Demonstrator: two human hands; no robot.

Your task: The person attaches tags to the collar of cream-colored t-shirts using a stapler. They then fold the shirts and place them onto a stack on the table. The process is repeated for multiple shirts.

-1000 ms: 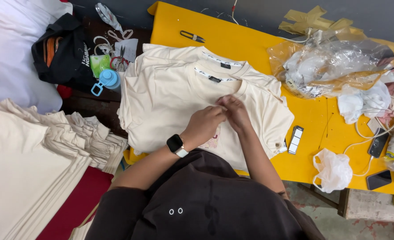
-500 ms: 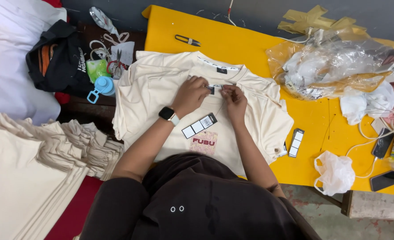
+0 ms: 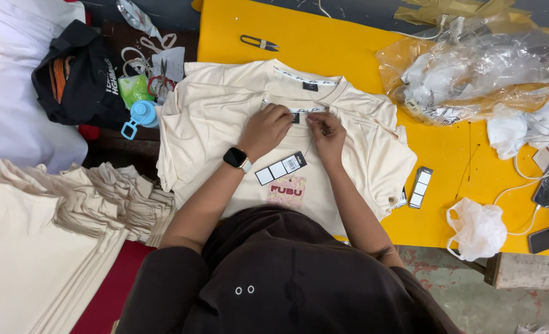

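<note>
Cream T-shirt point(image 3: 225, 117) lies flat on a yellow table point(image 3: 348, 49), centre of the frame, while a person works at its neck label.

Both hands meet at the collar: the left hand point(image 3: 263, 128), a smartwatch point(image 3: 236, 158) on its wrist, pinches the small dark neck label point(image 3: 295, 117); the right hand point(image 3: 325, 133) has fingertips pressed together on a thin thread or pin running down to a black-and-white hang tag point(image 3: 280, 168) on the chest. The tagging step seems under way; fastening it calls for a steady pinch. More cream shirts point(image 3: 33, 247) are stacked lower left; thread snips point(image 3: 259, 42) lie top centre.
</note>
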